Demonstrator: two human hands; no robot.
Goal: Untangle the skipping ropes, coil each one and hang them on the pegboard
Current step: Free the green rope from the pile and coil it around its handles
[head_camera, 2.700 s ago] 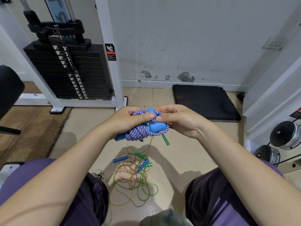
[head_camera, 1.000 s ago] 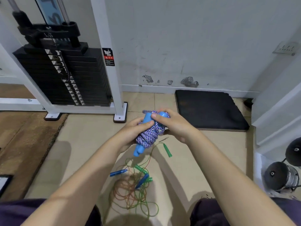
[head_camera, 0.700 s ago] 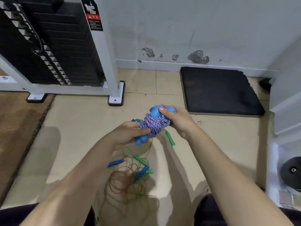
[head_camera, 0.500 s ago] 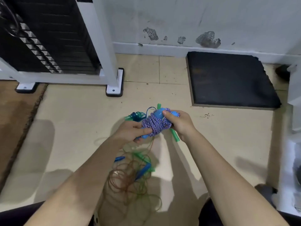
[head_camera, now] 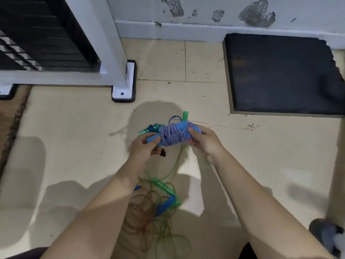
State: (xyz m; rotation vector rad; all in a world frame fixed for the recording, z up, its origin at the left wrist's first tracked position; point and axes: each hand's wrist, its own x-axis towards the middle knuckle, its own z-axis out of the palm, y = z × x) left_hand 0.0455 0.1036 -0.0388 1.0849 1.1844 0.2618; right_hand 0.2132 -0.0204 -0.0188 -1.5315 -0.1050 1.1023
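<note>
A purple-and-white braided rope (head_camera: 172,136) is wound in a tight bundle around its blue handles. My left hand (head_camera: 144,148) grips the bundle's left end at a blue handle. My right hand (head_camera: 204,141) pinches its right end. Just beyond the bundle a coiled green rope (head_camera: 155,128) with a green handle (head_camera: 185,115) lies on the floor. A thin green strand hangs from the bundle down to a tangle of thin green and orange ropes (head_camera: 156,212) with blue and green handles on the floor between my arms. No pegboard is in view.
A white machine frame foot (head_camera: 123,90) and a black weight stack (head_camera: 43,43) stand at the upper left. A black floor mat (head_camera: 280,71) lies at the upper right by the wall. A grey slipper (head_camera: 326,236) is at the lower right.
My view has tilted down and closer to the floor. Both hands have carried the bundle lower and turned it from upright to lying sideways. The coiled green rope has come into view beyond it.
</note>
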